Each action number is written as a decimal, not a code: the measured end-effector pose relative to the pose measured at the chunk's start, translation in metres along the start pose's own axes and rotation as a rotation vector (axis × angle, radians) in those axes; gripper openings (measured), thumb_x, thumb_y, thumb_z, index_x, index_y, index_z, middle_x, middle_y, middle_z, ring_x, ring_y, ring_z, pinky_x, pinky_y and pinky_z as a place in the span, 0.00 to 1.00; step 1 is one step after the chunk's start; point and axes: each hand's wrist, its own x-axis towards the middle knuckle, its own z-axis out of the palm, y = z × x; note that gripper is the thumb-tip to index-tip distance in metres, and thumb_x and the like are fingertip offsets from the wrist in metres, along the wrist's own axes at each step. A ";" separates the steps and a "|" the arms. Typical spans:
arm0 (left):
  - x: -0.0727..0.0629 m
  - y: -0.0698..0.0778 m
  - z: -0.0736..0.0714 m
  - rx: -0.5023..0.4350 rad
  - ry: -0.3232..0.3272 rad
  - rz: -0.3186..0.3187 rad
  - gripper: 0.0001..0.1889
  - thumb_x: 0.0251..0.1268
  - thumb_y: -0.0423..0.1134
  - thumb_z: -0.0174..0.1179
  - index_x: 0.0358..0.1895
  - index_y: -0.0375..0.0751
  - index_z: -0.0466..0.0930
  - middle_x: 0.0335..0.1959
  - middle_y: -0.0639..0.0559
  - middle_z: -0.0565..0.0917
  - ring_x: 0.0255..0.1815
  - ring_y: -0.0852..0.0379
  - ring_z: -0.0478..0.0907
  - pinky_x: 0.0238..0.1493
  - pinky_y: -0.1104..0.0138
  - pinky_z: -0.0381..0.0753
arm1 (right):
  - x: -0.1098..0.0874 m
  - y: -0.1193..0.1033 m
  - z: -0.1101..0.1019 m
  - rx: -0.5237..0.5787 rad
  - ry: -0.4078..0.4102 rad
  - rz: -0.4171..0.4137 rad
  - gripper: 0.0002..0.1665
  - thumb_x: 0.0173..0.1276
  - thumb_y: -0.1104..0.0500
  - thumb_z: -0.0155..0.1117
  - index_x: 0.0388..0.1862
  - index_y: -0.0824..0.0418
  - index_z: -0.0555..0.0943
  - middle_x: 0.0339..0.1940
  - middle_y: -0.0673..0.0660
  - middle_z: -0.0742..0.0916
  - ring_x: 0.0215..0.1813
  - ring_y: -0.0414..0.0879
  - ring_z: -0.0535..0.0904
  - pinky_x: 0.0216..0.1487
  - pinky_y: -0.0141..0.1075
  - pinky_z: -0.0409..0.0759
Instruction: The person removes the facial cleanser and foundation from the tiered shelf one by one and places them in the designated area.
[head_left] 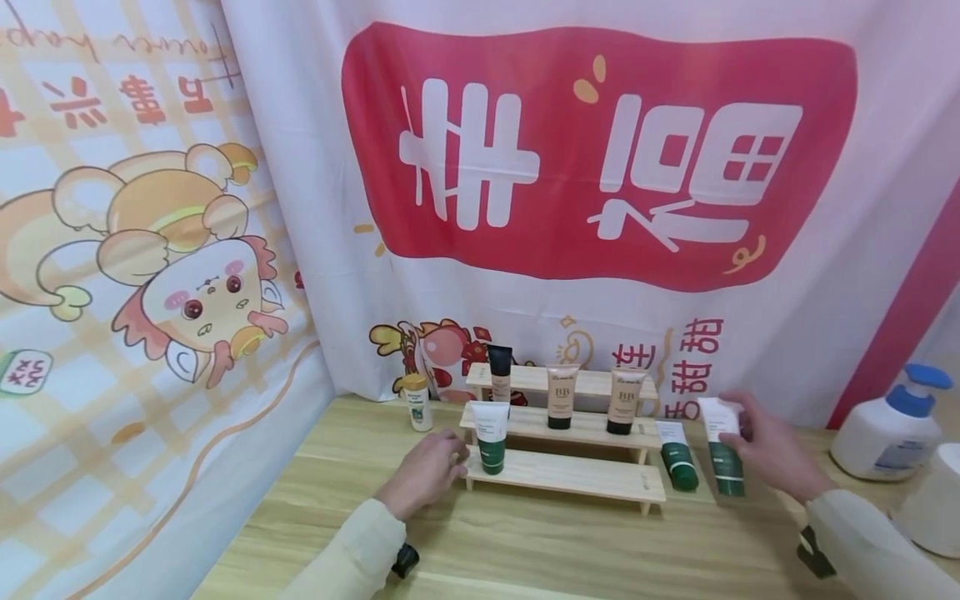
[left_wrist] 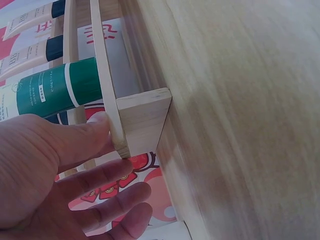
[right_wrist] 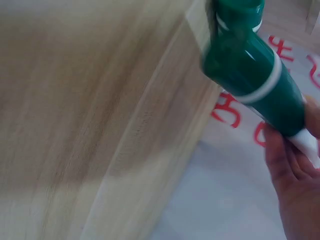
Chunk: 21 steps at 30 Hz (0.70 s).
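In the head view my right hand (head_left: 776, 450) grips the white upper part of a green-and-white squeeze tube (head_left: 726, 471), its green cap downward. Another green-and-white tube (head_left: 679, 467) leans back beside it, right of the three-step wooden rack (head_left: 577, 475). My left hand (head_left: 426, 472) is at the left end of the bottom step. Seen from the left wrist, its thumb (left_wrist: 100, 125) touches the board's end, while the other fingers are spread and loosely bent. Near that thumb a third green-and-white tube (head_left: 491, 450) stands on the bottom step.
Two beige BB cream tubes (head_left: 561, 400) and a black-topped tube (head_left: 500, 375) stand on the rack. A small yellow-capped bottle (head_left: 417, 404) is left of it. At the right are a blue-topped pump bottle (head_left: 888, 433) and a white container (head_left: 933, 504). Printed cloth (head_left: 300, 208) hangs behind the wooden table (head_left: 525, 542).
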 end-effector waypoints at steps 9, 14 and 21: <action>-0.002 -0.001 -0.001 0.001 -0.005 -0.009 0.10 0.56 0.37 0.67 0.41 0.41 0.83 0.42 0.51 0.80 0.43 0.52 0.76 0.47 0.58 0.78 | 0.026 0.028 0.019 0.016 -0.117 0.007 0.32 0.62 0.63 0.65 0.61 0.71 0.65 0.45 0.72 0.79 0.43 0.60 0.77 0.38 0.53 0.78; 0.000 0.000 -0.001 0.009 -0.016 -0.019 0.11 0.56 0.38 0.67 0.43 0.43 0.83 0.43 0.52 0.80 0.44 0.53 0.76 0.48 0.58 0.78 | 0.031 0.037 0.026 0.012 -0.134 0.022 0.28 0.63 0.65 0.63 0.58 0.77 0.67 0.46 0.77 0.78 0.46 0.67 0.76 0.43 0.57 0.76; 0.002 -0.001 0.002 0.021 -0.017 -0.020 0.12 0.55 0.39 0.67 0.43 0.43 0.83 0.43 0.52 0.80 0.44 0.53 0.76 0.49 0.59 0.78 | 0.032 0.041 0.028 -0.035 -0.153 0.036 0.24 0.64 0.64 0.61 0.53 0.80 0.71 0.45 0.77 0.79 0.47 0.69 0.76 0.47 0.59 0.74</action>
